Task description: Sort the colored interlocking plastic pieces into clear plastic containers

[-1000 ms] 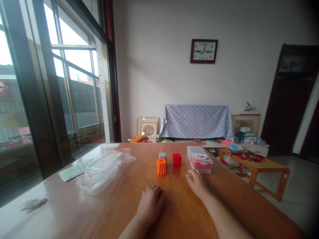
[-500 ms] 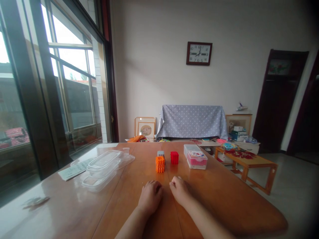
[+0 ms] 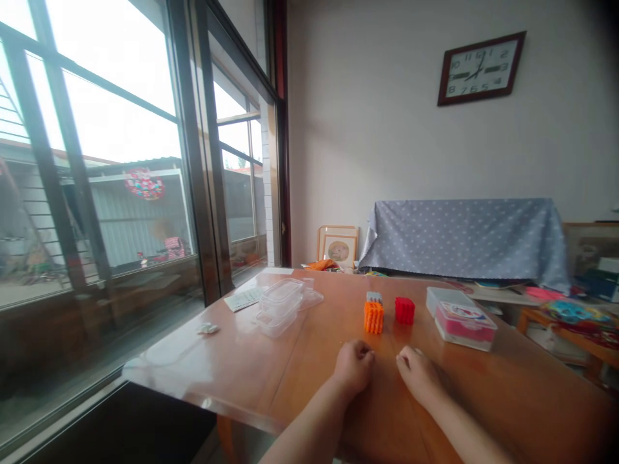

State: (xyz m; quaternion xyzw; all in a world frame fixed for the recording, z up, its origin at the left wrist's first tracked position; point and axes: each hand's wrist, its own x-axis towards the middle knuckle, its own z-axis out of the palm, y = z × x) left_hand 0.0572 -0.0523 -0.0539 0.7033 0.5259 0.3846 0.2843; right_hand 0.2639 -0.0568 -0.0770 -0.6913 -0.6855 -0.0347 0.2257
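My left hand rests on the wooden table with its fingers curled in, and nothing shows in it. Beside it, a short gap away, my right hand also lies closed with nothing visible inside. Just beyond the left hand stands an orange block stack of interlocking pieces. Partly hidden behind that is a grey block stack. A red block stack stands to their right, beyond my right hand. Neither hand touches the blocks.
Clear plastic containers sit on the left of the table, near a printed sheet and a small crumpled item. At right are a box with pink contents and a clear container. Tall windows line the left.
My view has turned to the left, so the table, blocks and clock sit farther right and more window shows. Both hands stay closed at the same spot on the table.
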